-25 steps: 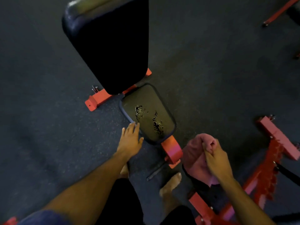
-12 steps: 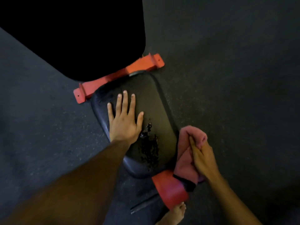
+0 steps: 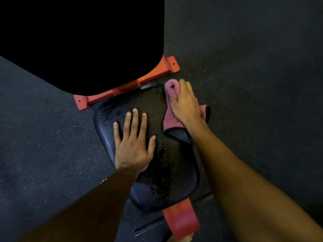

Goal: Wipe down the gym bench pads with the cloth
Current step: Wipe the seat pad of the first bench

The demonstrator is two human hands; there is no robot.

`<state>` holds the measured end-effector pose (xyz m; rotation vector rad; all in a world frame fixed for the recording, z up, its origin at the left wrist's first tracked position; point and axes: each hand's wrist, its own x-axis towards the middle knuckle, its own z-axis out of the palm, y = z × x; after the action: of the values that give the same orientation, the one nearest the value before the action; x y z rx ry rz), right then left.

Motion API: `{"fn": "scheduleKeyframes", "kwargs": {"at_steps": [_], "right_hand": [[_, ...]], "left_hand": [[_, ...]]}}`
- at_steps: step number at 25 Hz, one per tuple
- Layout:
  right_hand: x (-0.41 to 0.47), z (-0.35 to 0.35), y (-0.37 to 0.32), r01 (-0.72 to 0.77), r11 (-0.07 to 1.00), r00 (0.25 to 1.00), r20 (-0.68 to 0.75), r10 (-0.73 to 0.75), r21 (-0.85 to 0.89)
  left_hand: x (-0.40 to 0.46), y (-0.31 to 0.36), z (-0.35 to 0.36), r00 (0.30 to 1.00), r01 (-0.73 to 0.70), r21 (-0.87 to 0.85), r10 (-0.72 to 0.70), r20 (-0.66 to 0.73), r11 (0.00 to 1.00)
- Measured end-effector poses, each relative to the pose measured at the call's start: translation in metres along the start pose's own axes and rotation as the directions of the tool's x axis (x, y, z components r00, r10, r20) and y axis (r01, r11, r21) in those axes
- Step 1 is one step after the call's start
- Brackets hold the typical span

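Pink cloth [image 3: 172,102], bunched and partly folded, lies at the far right corner of the seat pad [image 3: 153,154], with one end rolled up beyond the fingertips and a dark-edged portion trailing off the pad's right side. The right hand [image 3: 185,103] presses down on the cloth, fingers curled over it and gripping the fabric; its outline is slightly blurred, which suggests a stroke in progress. The left hand [image 3: 133,145] rests flat on the left half of the seat pad, fingers spread wide and holding nothing, apparently bracing the body. The seat pad shows cracked, flaking upholstery running from its centre toward the near edge, just right of the left hand. The back pad [image 3: 83,41] rises beyond the seat pad, too dark to inspect. An orange frame crossbar [image 3: 125,88] sits on the floor between the two pads, and a red bracket [image 3: 180,222] projects from the seat pad's near edge. Judged risks: the cloth may snag on the flaked vinyl and lift more of it if dragged across the damaged strip; the overhanging portion may slip off the right side and touch the floor [image 3: 253,75], carrying grit back to the pad; the braced left hand covers an area that could be missed.
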<state>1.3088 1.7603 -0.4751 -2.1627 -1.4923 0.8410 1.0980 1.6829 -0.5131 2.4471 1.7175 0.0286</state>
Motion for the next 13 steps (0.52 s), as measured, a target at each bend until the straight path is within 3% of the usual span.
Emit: {"fn": "scheduleKeyframes", "kwargs": {"at_steps": [4,8,11,13], "right_hand": [[0.001,-0.003,0.015,0.052,0.990,0.998,0.016,-0.054,0.131],[-0.135,-0.006,0.075,-0.209,0.953,0.975,0.120,0.187,0.217],[-0.206,-0.003,0.097,-0.220,0.928,0.975,0.088,0.203,0.300],[-0.177,0.005,0.088,-0.207,0.922,0.978,0.043,0.205,0.326]], "left_hand": [[-0.001,0.000,-0.001,1.000,0.002,-0.005,-0.002,0.005,1.000],[-0.001,0.001,-0.001,1.000,-0.005,-0.008,0.005,0.013,1.000],[-0.001,0.001,-0.002,1.000,0.003,-0.005,-0.003,0.019,1.000],[-0.002,0.000,-0.001,1.000,0.001,-0.008,0.000,0.023,1.000]]}}
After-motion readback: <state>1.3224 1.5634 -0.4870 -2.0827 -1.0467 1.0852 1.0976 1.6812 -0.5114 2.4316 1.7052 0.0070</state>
